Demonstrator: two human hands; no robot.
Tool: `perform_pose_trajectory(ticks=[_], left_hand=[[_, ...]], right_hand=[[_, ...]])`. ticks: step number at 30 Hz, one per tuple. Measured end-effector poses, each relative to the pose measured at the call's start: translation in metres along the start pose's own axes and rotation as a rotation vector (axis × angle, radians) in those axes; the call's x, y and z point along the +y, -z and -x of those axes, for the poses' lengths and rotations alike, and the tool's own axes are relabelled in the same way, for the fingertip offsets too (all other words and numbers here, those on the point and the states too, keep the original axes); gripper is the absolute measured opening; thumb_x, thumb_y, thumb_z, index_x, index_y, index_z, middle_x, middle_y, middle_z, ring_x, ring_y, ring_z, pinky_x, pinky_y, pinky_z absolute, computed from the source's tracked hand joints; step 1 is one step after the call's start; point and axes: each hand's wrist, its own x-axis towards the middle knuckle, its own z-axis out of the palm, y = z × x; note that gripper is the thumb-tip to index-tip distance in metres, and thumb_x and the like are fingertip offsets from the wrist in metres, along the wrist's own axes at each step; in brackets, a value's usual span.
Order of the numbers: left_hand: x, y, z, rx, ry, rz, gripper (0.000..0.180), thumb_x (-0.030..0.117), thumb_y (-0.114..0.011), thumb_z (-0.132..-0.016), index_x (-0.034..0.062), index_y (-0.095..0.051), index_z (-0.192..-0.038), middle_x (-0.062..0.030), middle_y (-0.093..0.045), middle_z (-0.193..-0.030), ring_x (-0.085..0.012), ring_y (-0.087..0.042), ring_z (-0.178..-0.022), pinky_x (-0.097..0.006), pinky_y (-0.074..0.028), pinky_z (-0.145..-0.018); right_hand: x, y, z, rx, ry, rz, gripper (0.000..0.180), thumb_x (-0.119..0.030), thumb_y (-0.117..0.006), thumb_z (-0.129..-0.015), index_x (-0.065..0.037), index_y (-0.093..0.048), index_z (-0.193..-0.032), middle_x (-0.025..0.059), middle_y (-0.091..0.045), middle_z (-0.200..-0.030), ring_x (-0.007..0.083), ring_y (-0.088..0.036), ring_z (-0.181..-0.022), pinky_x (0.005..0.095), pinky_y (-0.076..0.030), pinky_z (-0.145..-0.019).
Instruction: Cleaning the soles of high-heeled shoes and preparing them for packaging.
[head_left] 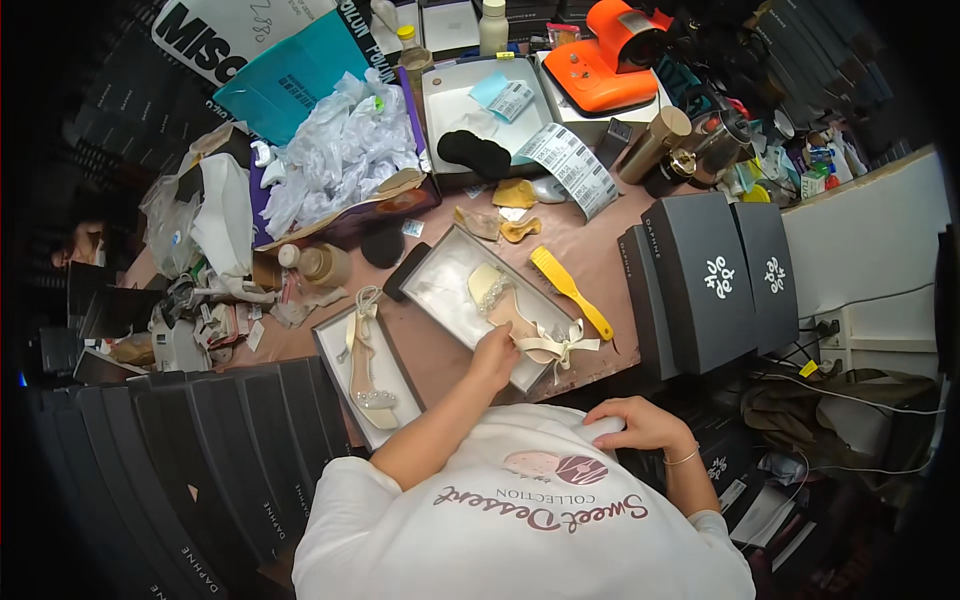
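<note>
The left hand (494, 352) reached forward from the near edge of the counter (585, 245), forearm bare and angled up from the white shirt (520, 520), and its fingers were closed on the heel end of a beige sandal (515, 315). The sandal lay on its side in an open shoebox tray (440, 290) lined with pale paper, which sat slantwise near the middle of the counter; the sandal's ribbon ties (565, 345) spilled over the tray's near corner. The right hand (640, 425) stayed low, off the counter's near edge, wrist bent and fingers curled over something white against the shirt; whether it gripped this or only rested on it could not be told. A thin bracelet (685, 458) circled that wrist.

Just left of the tray, a second open shoebox tray (335, 345) held the other sandal (365, 365), strap uppermost, near the counter's near left corner. A yellow brush (568, 288) lay just beside the first tray on its right, apart from both hands. Further right, three dark shoeboxes (705, 280) stood side by side at the counter's right edge. Toward the far edge lay a pile of crumpled white tissue paper (340, 150), a long strip of printed labels (570, 165) and an orange machine (610, 55). A row of dark box lids (200, 440) lined up below the near left corner.
</note>
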Motion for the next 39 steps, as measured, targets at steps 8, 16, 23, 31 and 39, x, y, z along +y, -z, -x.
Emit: perform_pose_trajectory(ticks=[8, 16, 23, 31, 39], left_hand=[[-0.018, -0.017, 0.011, -0.202, -0.151, 0.289, 0.032, 0.005, -0.053, -0.093, 0.0007, -0.045, -0.123, -0.0132, -0.054, -0.119, -0.0250, -0.054, -0.111, -0.041, -0.044, -0.100], [0.030, -0.012, 0.117, -0.589, -0.696, -0.043, 0.040, 0.003, -0.064, -0.086, 0.0028, -0.047, -0.122, -0.0066, -0.056, -0.117, -0.0140, -0.054, -0.108, -0.029, -0.043, -0.098], [0.047, 0.040, 0.147, -0.852, 0.064, 0.198, 0.053, 0.034, -0.043, -0.096, 0.0054, -0.037, -0.139, -0.0133, -0.046, -0.135, -0.0287, -0.050, -0.120, -0.046, -0.050, -0.091], [0.084, 0.056, 0.145, -0.718, -0.254, 0.126, 0.055, 0.031, -0.047, -0.095, 0.0074, -0.032, -0.143, -0.0162, -0.042, -0.139, -0.0284, -0.044, -0.127, -0.049, -0.041, -0.102], [0.049, 0.050, 0.142, -0.801, -0.026, 0.391, 0.070, 0.060, -0.043, -0.091, 0.0064, -0.038, -0.137, -0.0143, -0.051, -0.128, -0.0256, -0.056, -0.112, -0.042, -0.050, -0.093]], right_hand=[[0.018, -0.007, -0.002, 0.485, -0.059, -0.661, 0.038, -0.011, -0.073, -0.076, -0.003, -0.059, -0.111, 0.0070, -0.059, -0.116, 0.0156, -0.056, -0.106, 0.0283, -0.047, -0.087], [-0.017, -0.019, -0.090, 0.436, 0.326, -1.310, 0.057, -0.019, -0.069, -0.083, -0.006, -0.043, -0.131, 0.0102, -0.056, -0.123, 0.0260, -0.052, -0.115, 0.0491, -0.041, -0.102], [-0.075, -0.005, -0.131, 0.405, 0.273, -0.346, 0.043, -0.001, -0.070, -0.075, -0.001, -0.053, -0.115, 0.0130, -0.053, -0.123, 0.0208, -0.053, -0.113, 0.0310, -0.041, -0.096], [-0.096, 0.016, -0.122, 0.443, 0.290, -0.492, 0.040, -0.007, -0.068, -0.082, 0.002, -0.055, -0.119, 0.0113, -0.056, -0.116, 0.0179, -0.053, -0.109, 0.0311, -0.041, -0.095], [-0.094, -0.040, -0.133, 0.240, 0.543, 0.218, 0.032, -0.015, -0.069, -0.080, -0.005, -0.064, -0.109, 0.0083, -0.063, -0.098, 0.0240, -0.055, -0.093, 0.0359, -0.042, -0.086]])
